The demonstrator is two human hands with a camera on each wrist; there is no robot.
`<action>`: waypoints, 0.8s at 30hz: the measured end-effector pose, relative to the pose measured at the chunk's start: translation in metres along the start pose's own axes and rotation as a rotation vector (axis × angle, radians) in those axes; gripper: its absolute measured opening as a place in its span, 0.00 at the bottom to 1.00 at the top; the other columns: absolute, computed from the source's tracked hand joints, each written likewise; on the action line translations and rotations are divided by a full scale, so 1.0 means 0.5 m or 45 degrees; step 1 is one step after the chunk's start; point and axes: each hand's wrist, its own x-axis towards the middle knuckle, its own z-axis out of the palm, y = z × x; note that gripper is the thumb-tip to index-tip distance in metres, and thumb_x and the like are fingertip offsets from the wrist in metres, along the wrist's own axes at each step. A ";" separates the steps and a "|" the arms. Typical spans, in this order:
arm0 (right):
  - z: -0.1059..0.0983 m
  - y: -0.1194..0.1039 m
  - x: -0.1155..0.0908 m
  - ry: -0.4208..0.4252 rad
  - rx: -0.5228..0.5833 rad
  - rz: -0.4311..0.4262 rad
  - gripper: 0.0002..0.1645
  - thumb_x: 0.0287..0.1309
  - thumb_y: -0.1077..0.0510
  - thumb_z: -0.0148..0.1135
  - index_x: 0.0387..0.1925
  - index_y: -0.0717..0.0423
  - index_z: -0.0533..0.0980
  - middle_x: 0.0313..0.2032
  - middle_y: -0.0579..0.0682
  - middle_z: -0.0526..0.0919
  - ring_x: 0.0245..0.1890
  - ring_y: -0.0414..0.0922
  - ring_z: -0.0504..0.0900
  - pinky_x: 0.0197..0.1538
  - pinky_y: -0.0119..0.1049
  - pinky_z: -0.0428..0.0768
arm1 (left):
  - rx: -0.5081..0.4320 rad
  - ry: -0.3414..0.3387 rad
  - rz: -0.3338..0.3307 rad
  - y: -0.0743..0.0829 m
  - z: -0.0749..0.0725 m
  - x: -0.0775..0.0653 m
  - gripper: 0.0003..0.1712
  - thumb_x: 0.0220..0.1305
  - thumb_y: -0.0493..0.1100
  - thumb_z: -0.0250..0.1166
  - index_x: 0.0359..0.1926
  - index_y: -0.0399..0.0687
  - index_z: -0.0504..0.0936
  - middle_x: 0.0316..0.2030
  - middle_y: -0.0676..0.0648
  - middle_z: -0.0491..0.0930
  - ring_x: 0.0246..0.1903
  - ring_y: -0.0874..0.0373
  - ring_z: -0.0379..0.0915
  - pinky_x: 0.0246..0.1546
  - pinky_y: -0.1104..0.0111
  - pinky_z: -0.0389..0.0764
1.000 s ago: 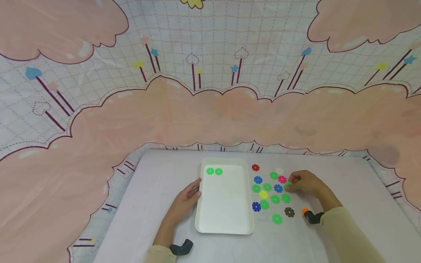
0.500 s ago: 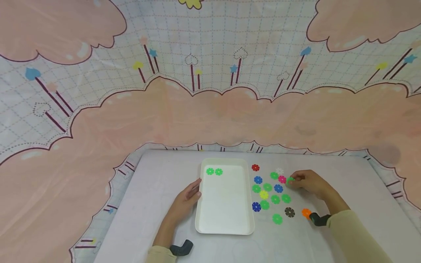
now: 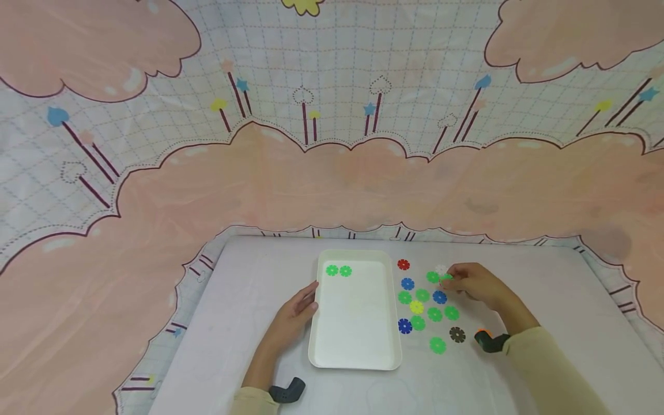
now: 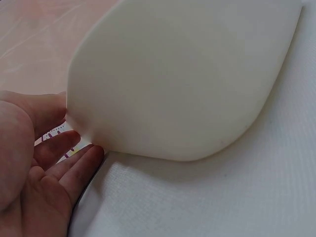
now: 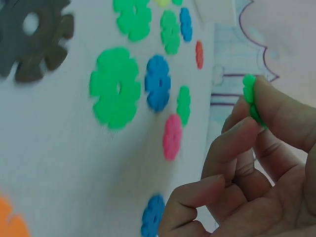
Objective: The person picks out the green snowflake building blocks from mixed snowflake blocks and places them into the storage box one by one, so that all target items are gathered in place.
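Observation:
A green flower-shaped plastic disc is pinched between the thumb and index finger of my right hand, up off the table. In the head view this hand overlaps the pink disc, which the right wrist view shows lying on the table. My left hand holds the left side of a white rectangular tray, thumb and fingertips right at its edge. Inside the tray, near its far left corner, two green discs lie side by side.
Right of the tray lie several loose discs: green, blue, yellow, red, white and black. An orange disc is partly hidden under the right wrist's black device in the head view.
My right hand has moved a little left and away from me with the green disc, over the pink one. The left hand and tray stay where they were.

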 end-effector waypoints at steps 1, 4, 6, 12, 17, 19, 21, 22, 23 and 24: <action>0.004 -0.003 0.002 -0.004 0.018 0.006 0.16 0.66 0.51 0.67 0.44 0.61 0.78 0.31 0.50 0.76 0.35 0.47 0.73 0.28 0.32 0.68 | 0.000 0.001 0.001 0.000 0.000 0.000 0.30 0.75 0.45 0.62 0.74 0.60 0.68 0.75 0.48 0.67 0.74 0.47 0.65 0.71 0.55 0.72; 0.014 -0.014 0.008 -0.013 0.038 -0.003 0.16 0.69 0.51 0.64 0.45 0.62 0.77 0.32 0.51 0.77 0.34 0.47 0.72 0.27 0.32 0.66 | 0.016 0.001 0.000 0.000 0.001 0.000 0.30 0.75 0.45 0.62 0.75 0.60 0.68 0.75 0.48 0.66 0.74 0.47 0.65 0.71 0.55 0.72; 0.019 -0.023 0.012 -0.017 0.059 -0.005 0.17 0.69 0.51 0.64 0.45 0.63 0.77 0.31 0.52 0.77 0.31 0.47 0.71 0.26 0.32 0.66 | 0.017 0.002 -0.004 -0.001 0.001 0.000 0.30 0.75 0.46 0.62 0.75 0.61 0.68 0.75 0.48 0.66 0.74 0.46 0.65 0.71 0.54 0.72; 0.034 -0.056 0.022 -0.030 0.071 0.003 0.17 0.66 0.53 0.67 0.47 0.64 0.78 0.30 0.51 0.77 0.31 0.47 0.73 0.28 0.31 0.70 | 0.006 -0.007 -0.014 -0.001 -0.002 0.001 0.31 0.74 0.47 0.62 0.75 0.63 0.68 0.75 0.50 0.66 0.74 0.48 0.65 0.71 0.53 0.72; 0.049 -0.074 0.030 -0.039 0.098 -0.021 0.19 0.65 0.56 0.68 0.51 0.65 0.78 0.29 0.52 0.78 0.26 0.45 0.73 0.25 0.29 0.70 | 0.013 -0.009 -0.008 -0.003 -0.003 0.001 0.31 0.74 0.47 0.62 0.75 0.62 0.68 0.75 0.49 0.66 0.74 0.48 0.65 0.71 0.54 0.72; 0.056 -0.080 0.036 -0.033 0.112 -0.013 0.19 0.64 0.57 0.69 0.52 0.63 0.78 0.29 0.52 0.79 0.25 0.46 0.73 0.25 0.30 0.72 | 0.015 -0.007 -0.010 -0.003 -0.003 0.001 0.30 0.74 0.46 0.62 0.75 0.62 0.68 0.75 0.50 0.66 0.74 0.48 0.65 0.71 0.55 0.72; 0.063 -0.088 0.043 -0.018 0.132 0.012 0.19 0.63 0.57 0.70 0.52 0.60 0.78 0.31 0.53 0.81 0.27 0.47 0.76 0.28 0.32 0.77 | 0.021 -0.003 -0.006 -0.003 -0.003 0.001 0.30 0.74 0.46 0.62 0.74 0.62 0.68 0.75 0.49 0.66 0.73 0.47 0.65 0.71 0.54 0.72; 0.067 -0.092 0.046 -0.014 0.147 0.025 0.19 0.63 0.57 0.70 0.52 0.59 0.78 0.32 0.54 0.82 0.28 0.48 0.78 0.31 0.33 0.80 | 0.025 -0.001 -0.011 -0.002 -0.004 0.001 0.30 0.74 0.46 0.62 0.74 0.63 0.68 0.75 0.50 0.67 0.73 0.48 0.65 0.71 0.54 0.72; 0.070 -0.096 0.048 -0.010 0.168 0.036 0.19 0.63 0.57 0.71 0.53 0.58 0.78 0.33 0.55 0.83 0.29 0.49 0.80 0.34 0.35 0.84 | 0.029 0.001 -0.013 -0.002 -0.004 0.001 0.30 0.74 0.46 0.62 0.74 0.63 0.68 0.75 0.50 0.67 0.73 0.48 0.65 0.71 0.54 0.72; 0.073 -0.101 0.050 -0.005 0.188 0.047 0.20 0.62 0.56 0.71 0.53 0.58 0.78 0.35 0.55 0.84 0.30 0.49 0.82 0.37 0.37 0.87 | 0.031 0.000 -0.015 -0.002 -0.004 0.001 0.30 0.74 0.47 0.62 0.74 0.63 0.69 0.75 0.50 0.67 0.73 0.49 0.65 0.71 0.54 0.72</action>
